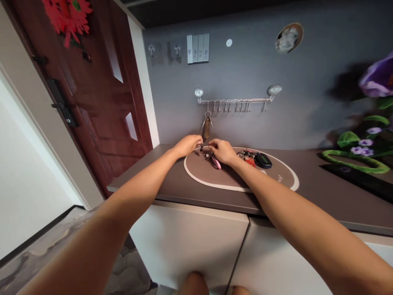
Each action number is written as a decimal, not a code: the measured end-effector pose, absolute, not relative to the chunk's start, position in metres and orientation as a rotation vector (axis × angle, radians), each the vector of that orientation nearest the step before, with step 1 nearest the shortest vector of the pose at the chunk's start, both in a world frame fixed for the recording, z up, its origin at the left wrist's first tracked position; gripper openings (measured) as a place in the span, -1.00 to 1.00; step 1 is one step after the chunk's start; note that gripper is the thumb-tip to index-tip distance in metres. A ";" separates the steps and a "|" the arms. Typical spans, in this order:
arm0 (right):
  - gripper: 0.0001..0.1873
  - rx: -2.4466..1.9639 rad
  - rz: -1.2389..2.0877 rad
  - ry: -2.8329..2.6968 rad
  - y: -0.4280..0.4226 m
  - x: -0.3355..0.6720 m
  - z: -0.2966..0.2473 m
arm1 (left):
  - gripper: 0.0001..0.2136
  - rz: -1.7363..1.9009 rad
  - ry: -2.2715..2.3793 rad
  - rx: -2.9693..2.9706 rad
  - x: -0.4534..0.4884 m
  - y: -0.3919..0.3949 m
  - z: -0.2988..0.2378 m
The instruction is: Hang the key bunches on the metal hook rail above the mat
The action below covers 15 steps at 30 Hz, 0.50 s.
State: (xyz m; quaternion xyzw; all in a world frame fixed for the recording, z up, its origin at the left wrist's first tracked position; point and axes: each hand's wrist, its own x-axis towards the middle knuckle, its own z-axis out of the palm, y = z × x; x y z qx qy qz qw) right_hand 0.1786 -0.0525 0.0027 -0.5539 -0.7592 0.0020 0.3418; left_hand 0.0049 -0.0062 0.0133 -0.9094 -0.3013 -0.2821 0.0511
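Observation:
Over the oval mat (215, 185), my left hand (189, 144) and my right hand (223, 151) are close together, both with pinched fingers. Between their fingertips is a small bunch of keys (208, 156), with a thin metal piece stretching from one hand to the other. A pink tag (216, 163) hangs below my right fingers. My right hand partly hides the bunch. Just behind my hands, a set of keys with a brown fob (207, 128) hangs from the leftmost part of the hook rail (236, 100).
More keys (245, 155), a red item (250, 162) and a dark oval case (263, 160) lie on the mat, right of my hands. The mat rests on a brown countertop (172, 180). Purple flowers (365, 147) stand at the right. A dark red door (101, 90) is at the left.

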 end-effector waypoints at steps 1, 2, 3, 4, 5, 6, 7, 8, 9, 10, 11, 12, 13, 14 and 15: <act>-0.74 -1.401 0.014 -1.975 -0.053 0.178 0.003 | -0.84 -0.882 -0.910 -2.765 0.006 -0.008 0.014; -0.75 -1.356 0.024 -1.979 -0.054 0.178 0.003 | -0.84 -0.908 -0.903 -2.762 0.007 -0.009 0.014; -0.76 -1.310 0.032 -1.983 -0.054 0.177 0.004 | -0.85 -0.934 -0.898 -2.760 0.007 -0.010 0.015; -0.77 -1.271 0.040 -1.988 -0.055 0.177 0.004 | -0.85 -0.962 -0.895 -2.759 0.008 -0.011 0.015; -0.79 -1.240 0.046 -1.989 -0.055 0.176 0.004 | -0.84 -0.990 -0.895 -2.757 0.009 -0.012 0.015; -0.79 -1.217 0.052 -1.985 -0.056 0.176 0.005 | -0.84 -1.018 -0.898 -2.756 0.010 -0.013 0.015; -0.80 -1.201 0.056 -1.976 -0.056 0.176 0.005 | -0.83 -1.045 -0.901 -2.754 0.010 -0.013 0.015; -0.80 -1.189 0.060 -1.962 -0.056 0.176 0.005 | -0.82 -1.068 -0.905 -2.750 0.011 -0.014 0.015; -0.79 -1.180 0.063 -1.949 -0.056 0.176 0.005 | -0.82 -1.087 -0.908 -2.744 0.011 -0.014 0.015; -0.79 -1.173 0.065 -1.939 -0.057 0.176 0.006 | -0.81 -1.097 -0.909 -2.739 0.012 -0.015 0.015; -0.79 -1.169 0.064 -1.930 -0.057 0.176 0.006 | -0.81 -1.101 -0.908 -2.734 0.012 -0.015 0.015; -0.79 -1.167 0.063 -1.925 -0.056 0.176 0.006 | -0.81 -1.101 -0.907 -2.731 0.013 -0.015 0.015; -0.79 -1.164 0.064 -1.921 -0.056 0.176 0.006 | -0.81 -1.099 -0.906 -2.729 0.013 -0.016 0.015; -0.79 -1.161 0.066 -1.915 -0.056 0.177 0.006 | -0.81 -1.099 -0.904 -2.727 0.013 -0.016 0.015; -0.80 -1.158 0.070 -1.907 -0.055 0.177 0.006 | -0.81 -1.101 -0.903 -2.727 0.014 -0.016 0.015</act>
